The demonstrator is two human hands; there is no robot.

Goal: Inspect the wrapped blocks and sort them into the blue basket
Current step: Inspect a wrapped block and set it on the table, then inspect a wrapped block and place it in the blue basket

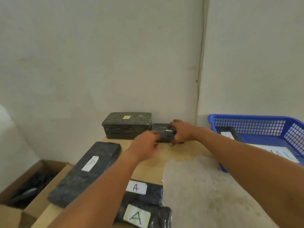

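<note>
Pale walls (pixel 98 55) meet at corner; worn tabletop (pixel 205 186).

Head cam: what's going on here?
A person has both hands on a small wrapped block at the back of the table, the left hand at its near left end and the right hand over its right end. The blue basket to the right already holds one wrapped block. Several labelled blocks remain on the table.

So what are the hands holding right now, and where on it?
Both hands grip one small wrapped block at the back of the table: the left hand on its left end, the right hand on its right end.
</note>
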